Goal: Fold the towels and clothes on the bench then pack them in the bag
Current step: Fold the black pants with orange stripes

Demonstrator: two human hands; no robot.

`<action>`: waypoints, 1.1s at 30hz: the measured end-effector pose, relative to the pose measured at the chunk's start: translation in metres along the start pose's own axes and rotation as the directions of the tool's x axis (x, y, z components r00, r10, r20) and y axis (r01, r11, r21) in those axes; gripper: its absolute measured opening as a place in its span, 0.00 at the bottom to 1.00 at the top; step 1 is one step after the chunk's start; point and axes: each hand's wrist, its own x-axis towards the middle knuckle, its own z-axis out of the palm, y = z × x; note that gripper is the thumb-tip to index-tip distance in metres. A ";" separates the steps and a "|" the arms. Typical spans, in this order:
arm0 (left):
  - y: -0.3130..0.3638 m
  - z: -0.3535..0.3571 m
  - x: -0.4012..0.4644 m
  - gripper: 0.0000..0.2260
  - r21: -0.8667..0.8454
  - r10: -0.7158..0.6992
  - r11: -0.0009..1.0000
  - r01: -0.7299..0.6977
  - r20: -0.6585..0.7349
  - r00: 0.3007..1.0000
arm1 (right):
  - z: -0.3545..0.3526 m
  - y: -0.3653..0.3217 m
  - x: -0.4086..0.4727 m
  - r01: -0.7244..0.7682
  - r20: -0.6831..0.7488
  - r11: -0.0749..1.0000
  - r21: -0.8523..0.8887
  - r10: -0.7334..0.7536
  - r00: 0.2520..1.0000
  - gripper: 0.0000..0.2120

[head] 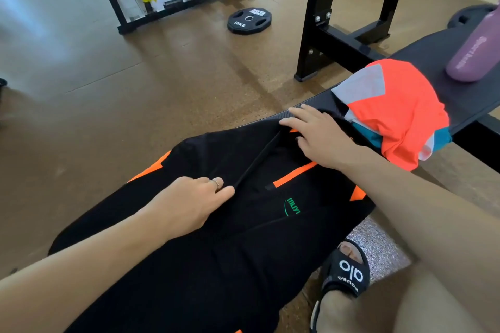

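Two garments are lying on the long black padded bench (422, 67). One is a black sports garment with orange stripes and a small green logo (243, 224), spreading across the near end of the bench and hanging over its edges. The other is a bright orange, grey and teal garment (397, 113), sitting bunched in a heap just beyond it, further along the pad. One purple plastic bottle (473, 46) is lying on the far end of the bench, well apart from the heap. One black weight plate marked 10KG (249, 20) is resting flat on the brown floor beside a black rack frame (349, 38).

The person is working with both bare hands. The left hand (189, 203), one ring showing on a finger, is pressing down on the black fabric with its fingers (221, 189) held close together, their tips meeting a raised fold that is running diagonally across the cloth. The right hand (322, 138) is lying palm down at the far end of that same fold, fingers slightly spread and flat on the material, just beside the orange heap. One foot in a black slide sandal (346, 273) is showing under the bench.
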 end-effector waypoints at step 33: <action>0.002 0.036 -0.178 0.24 -0.575 -0.576 0.651 0.496 0.050 0.816 | 0.036 -0.159 -0.066 0.181 0.100 0.975 -0.130 -0.169 0.981 0.31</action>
